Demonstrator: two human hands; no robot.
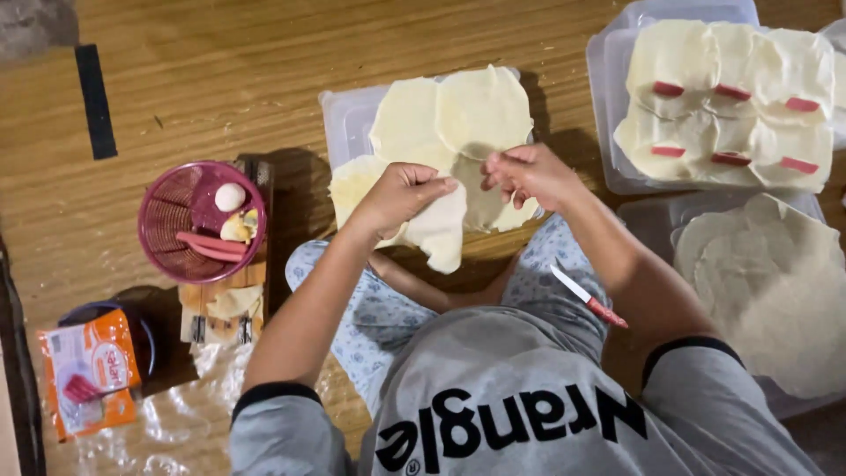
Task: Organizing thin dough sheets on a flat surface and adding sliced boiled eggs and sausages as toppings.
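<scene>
Warm light is falling on the brown wood-grain floor (220,79), where a black tape strip (95,101) is lying near the left edge.

A lidded tray (339,119) carrying round dough sheets (449,119) is placed at frame centre, directly above the two hands (401,198), between which one sheet (438,231) is held. At upper right, a second tray (608,97) bears sheets topped with strips; a stack of wrappers (775,291) lies below it. A basket (201,222) is set on a board at left, a packet (91,370) at lower left, and a knife (589,297) rests on the lap.
</scene>
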